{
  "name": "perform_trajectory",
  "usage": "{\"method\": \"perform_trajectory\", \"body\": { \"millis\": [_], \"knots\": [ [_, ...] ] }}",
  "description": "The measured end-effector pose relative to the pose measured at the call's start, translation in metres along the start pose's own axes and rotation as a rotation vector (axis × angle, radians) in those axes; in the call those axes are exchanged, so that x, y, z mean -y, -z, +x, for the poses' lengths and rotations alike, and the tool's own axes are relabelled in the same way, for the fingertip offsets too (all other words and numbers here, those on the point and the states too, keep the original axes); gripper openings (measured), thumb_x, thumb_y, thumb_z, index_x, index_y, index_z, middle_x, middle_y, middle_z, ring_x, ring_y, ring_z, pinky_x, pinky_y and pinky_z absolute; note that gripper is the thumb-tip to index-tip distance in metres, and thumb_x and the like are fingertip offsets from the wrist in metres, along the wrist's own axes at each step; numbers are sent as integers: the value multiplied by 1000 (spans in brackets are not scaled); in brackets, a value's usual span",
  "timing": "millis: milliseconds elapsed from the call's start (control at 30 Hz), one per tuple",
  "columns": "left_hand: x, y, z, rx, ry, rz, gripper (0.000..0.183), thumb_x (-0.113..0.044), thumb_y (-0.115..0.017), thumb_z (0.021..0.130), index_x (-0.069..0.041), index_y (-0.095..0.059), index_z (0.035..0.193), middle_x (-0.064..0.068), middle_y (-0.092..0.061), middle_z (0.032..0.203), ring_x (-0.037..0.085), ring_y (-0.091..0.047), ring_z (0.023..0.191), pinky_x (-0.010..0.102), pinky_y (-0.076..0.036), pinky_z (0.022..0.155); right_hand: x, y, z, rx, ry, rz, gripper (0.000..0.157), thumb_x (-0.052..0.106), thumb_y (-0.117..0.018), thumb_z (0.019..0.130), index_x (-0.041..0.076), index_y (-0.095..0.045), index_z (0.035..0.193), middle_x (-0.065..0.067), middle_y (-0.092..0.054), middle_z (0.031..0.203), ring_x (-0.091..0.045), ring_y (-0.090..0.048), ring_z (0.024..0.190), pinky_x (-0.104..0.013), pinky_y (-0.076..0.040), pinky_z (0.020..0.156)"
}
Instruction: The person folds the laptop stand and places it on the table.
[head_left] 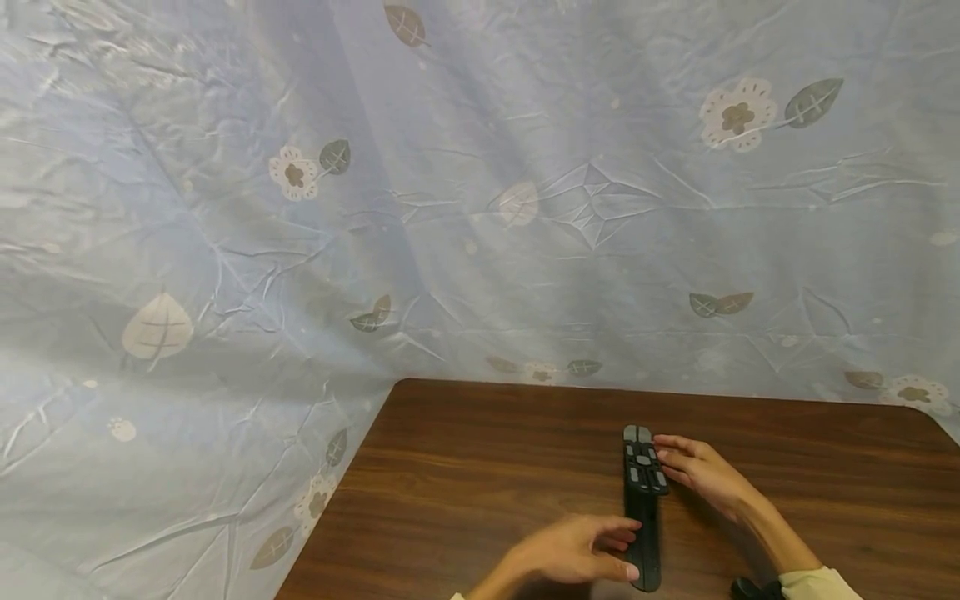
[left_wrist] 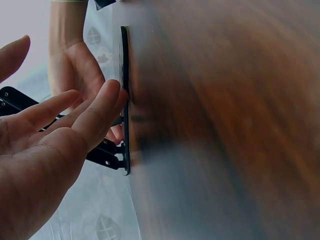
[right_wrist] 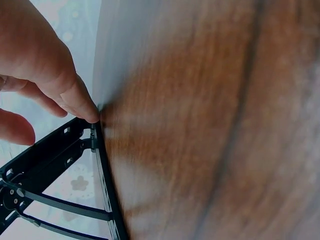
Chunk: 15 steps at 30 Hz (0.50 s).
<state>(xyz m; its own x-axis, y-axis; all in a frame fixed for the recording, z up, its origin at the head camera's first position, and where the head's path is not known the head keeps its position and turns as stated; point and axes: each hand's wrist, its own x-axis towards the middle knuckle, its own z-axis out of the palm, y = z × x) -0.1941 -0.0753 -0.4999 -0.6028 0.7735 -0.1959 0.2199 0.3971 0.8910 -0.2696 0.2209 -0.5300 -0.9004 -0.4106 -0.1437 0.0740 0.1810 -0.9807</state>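
Observation:
A black folding laptop stand (head_left: pixel 646 479) with grey pads is on the wooden table, its long base lying lengthwise away from me. In the right wrist view its arms (right_wrist: pixel 47 155) rise at a slant from the base, linked by curved struts (right_wrist: pixel 70 204). My left hand (head_left: pixel 573 550) is at the near part of the base, fingers loosely spread and thumb apart from them. Beyond it, my right hand (head_left: pixel 705 475) reaches the stand's far end from the right, its fingers fairly straight. One fingertip (right_wrist: pixel 91 114) is right at the hinge end of the base.
The brown wooden table (head_left: pixel 480 467) ends at a back edge against a pale, wrinkled curtain (head_left: pixel 450 208) with leaf and flower prints. The curtain also runs along the left side. A small black object (head_left: pixel 753 589) lies by my right forearm at the front.

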Motion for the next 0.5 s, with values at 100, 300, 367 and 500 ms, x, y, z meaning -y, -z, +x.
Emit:
{"method": "perform_trajectory", "body": {
  "millis": [100,300,367,500],
  "knots": [
    [-1,-1,1,9,10,-26,60,-20,-71,104,-7,-51,159,6,-62,155,9,-65,135,16,-53,105,-1,0,0,-14,-10,0,67,23,-51,115,-15,-23,163,-40,-19,171,-53,-23,161,-38,-48,122],
    [1,-1,1,36,16,-52,59,-19,-70,105,-8,-50,160,4,-58,160,8,-63,137,15,-54,104,-3,0,-2,-31,-6,9,66,21,-53,114,-13,-27,163,-37,-20,172,-52,-24,161,-30,-51,118],
    [1,0,1,44,12,-50,59,-19,-69,106,-8,-49,160,4,-57,161,8,-62,138,15,-54,104,-3,0,-2,-34,-3,12,66,22,-54,114,-13,-28,163,-37,-21,172,-52,-26,160,-29,-52,117],
    [2,2,1,49,3,-32,58,-19,-69,106,-7,-49,160,3,-56,162,8,-62,138,15,-54,105,-1,0,-5,-23,-2,1,67,24,-55,113,-14,-30,162,-38,-23,171,-53,-29,158,-29,-53,116]
  ]
}}
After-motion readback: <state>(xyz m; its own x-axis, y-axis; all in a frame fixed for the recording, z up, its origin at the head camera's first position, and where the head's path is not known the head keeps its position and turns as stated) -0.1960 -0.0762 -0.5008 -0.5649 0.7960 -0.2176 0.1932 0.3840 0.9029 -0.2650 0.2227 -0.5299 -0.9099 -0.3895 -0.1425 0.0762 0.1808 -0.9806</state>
